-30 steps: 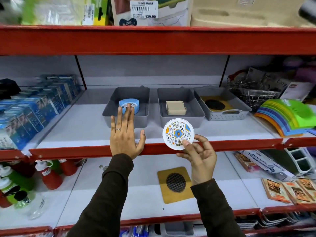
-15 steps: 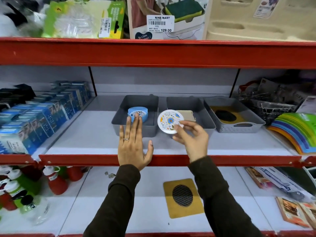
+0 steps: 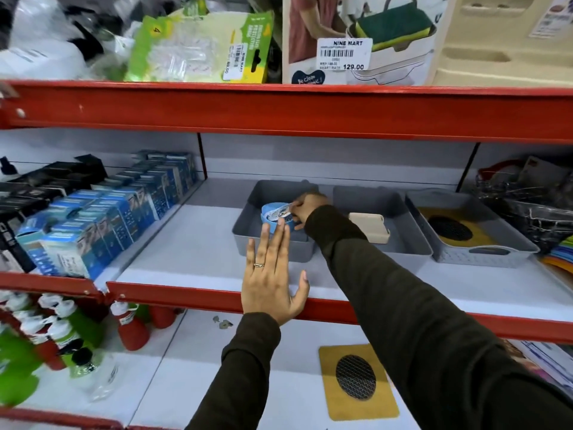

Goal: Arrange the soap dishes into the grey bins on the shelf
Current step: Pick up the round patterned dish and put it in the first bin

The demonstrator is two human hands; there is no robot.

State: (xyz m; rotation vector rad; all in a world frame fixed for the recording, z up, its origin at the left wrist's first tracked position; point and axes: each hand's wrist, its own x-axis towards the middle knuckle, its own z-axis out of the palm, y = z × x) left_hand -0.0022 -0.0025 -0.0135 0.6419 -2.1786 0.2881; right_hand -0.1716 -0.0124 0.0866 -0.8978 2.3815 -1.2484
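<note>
Three grey bins stand in a row on the middle shelf. In the left bin [image 3: 248, 218] sits a round blue soap dish [image 3: 269, 219]. My right hand [image 3: 307, 206] reaches into this bin and grips the round floral soap dish [image 3: 279, 211], tilted right over the blue one. My left hand [image 3: 273, 274] lies flat with fingers spread on the shelf, its fingertips against the left bin's front wall. The middle bin [image 3: 400, 243] holds a beige soap dish [image 3: 369, 226]. The right bin [image 3: 483, 252] holds a yellow square dish with black mesh [image 3: 449, 228].
Another yellow mesh dish [image 3: 356, 380] lies on the lower shelf. Blue boxes [image 3: 102, 218] fill the shelf's left side, wire baskets [image 3: 527, 206] and coloured mats [image 3: 561, 252] the right. Red bottles [image 3: 130, 330] stand lower left. A red shelf beam [image 3: 279, 110] runs overhead.
My right hand carried the floral dish from in front of the shelf edge up and left into the left bin, over the blue dish. My left hand stayed on the shelf.
</note>
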